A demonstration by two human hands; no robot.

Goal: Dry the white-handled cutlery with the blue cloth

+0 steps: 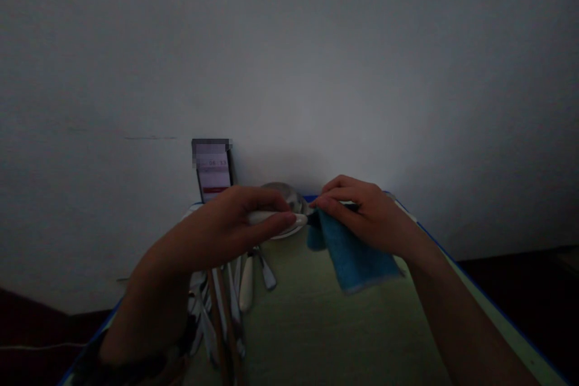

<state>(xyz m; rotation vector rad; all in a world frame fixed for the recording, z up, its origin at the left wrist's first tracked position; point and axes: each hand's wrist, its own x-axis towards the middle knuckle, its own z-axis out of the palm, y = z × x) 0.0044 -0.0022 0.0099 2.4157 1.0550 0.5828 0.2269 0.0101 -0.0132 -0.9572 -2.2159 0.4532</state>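
My left hand (235, 220) is closed around the white handle of a utensil (275, 217), held level above the table. My right hand (362, 211) pinches a blue cloth (350, 256) against the utensil's far end, which the cloth hides. The cloth hangs down from my fingers over the pale green table top (312, 325). The two hands almost touch at the middle.
Several utensils (235, 295) with white, metal and wooden handles lie below my left hand. A metal bowl on a white plate (283, 196) sits behind the hands. A phone (213, 172) with a lit screen leans on the white wall. The table has a blue edge (479, 289).
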